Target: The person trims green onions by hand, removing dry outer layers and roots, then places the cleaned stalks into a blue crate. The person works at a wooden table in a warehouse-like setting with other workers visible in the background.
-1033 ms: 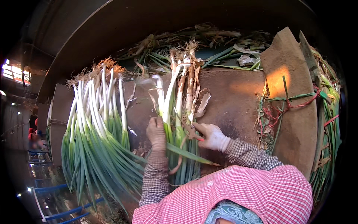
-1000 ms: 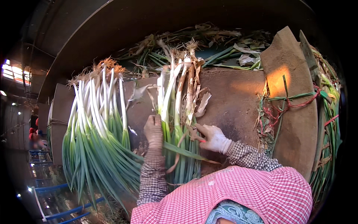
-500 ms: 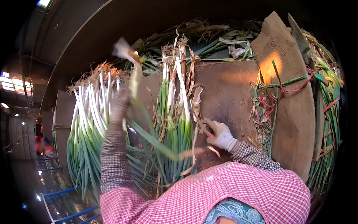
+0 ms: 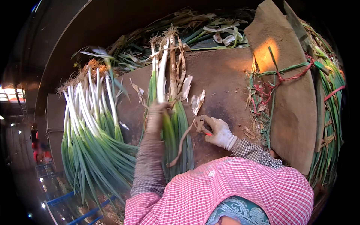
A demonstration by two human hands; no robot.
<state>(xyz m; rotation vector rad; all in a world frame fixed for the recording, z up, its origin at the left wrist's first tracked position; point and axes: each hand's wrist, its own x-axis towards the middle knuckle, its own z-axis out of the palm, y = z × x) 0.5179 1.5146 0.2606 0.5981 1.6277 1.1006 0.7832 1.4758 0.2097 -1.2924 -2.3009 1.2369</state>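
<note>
My left hand [image 4: 157, 108] is smeared by motion over the middle pile of green onions [image 4: 176, 127], touching a white stalk; its fingers cannot be made out. To the right, my gloved right hand [image 4: 220, 133] is closed around a small tool with a red part [image 4: 207, 134], mostly hidden in the grip. A dry, curling leaf [image 4: 182, 144] hangs beside the tool. On the left lies a bigger pile of green onions [image 4: 93, 123], white stalks bared, brown roots facing away from me. Above those roots is a blurred leaf scrap [image 4: 99, 52].
Stripped leaves [image 4: 180, 28] are heaped along the far edge of the brown work surface [image 4: 221, 75]. At right, an upright board [image 4: 288, 112] carries red and green ties [image 4: 288, 77], with more green stalks [image 4: 332, 123] behind it. Blue bars [image 4: 88, 215] show at lower left.
My left hand has let go of the onion it held over the left pile and moved right to the middle pile. My right hand stays nearly in place, still holding the tool.
</note>
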